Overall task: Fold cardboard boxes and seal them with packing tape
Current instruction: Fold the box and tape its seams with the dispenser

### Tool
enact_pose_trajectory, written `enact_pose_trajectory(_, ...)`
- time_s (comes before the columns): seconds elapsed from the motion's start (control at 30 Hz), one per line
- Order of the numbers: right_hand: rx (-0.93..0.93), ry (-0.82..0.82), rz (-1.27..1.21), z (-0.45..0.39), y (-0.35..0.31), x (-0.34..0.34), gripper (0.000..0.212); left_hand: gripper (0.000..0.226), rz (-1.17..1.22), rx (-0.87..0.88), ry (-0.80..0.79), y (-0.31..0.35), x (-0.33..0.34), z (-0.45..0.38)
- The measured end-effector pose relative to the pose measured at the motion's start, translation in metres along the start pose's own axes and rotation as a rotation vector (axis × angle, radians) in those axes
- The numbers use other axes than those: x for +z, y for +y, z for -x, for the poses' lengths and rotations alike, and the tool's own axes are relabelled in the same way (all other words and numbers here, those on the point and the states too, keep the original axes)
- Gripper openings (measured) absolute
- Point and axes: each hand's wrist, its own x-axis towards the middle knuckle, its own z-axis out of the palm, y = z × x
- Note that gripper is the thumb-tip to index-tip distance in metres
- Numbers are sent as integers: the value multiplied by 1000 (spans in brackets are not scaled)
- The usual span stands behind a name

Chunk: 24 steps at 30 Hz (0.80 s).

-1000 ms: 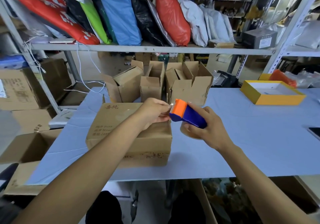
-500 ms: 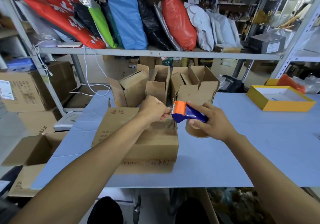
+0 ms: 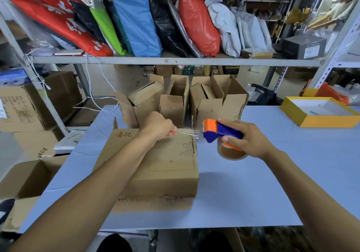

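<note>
A closed cardboard box (image 3: 155, 160) lies flat on the blue tabletop (image 3: 272, 183), directly in front of the person, so that its top seam can be reached from above. The tape dispenser (image 3: 220, 132) is grasped by the right hand (image 3: 247, 140), with the brown tape roll (image 3: 231, 152) hanging beneath it, just off the box's right edge. The free end of the clear tape (image 3: 188, 131) is pinched by the left hand (image 3: 158, 126), whose fingers are curled tight, and a short strip is held taut between the two hands above the box's far right corner, apparently so it can be laid down without wrinkling. Several folded, unsealed boxes (image 3: 181, 99) are stood behind at the tabletop's rear, presumably awaiting tape.
</note>
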Motion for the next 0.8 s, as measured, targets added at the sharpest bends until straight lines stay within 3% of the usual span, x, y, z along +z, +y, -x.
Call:
enact_pose_trajectory(0.5,-47,-94,36,-11,14,10,52,13,-244,-9,17,-1,3,-12)
enact_pose_trajectory(0.8,-74,-64,32,-25,3,-5,51,12,-63,8,-42,2,-8,-13)
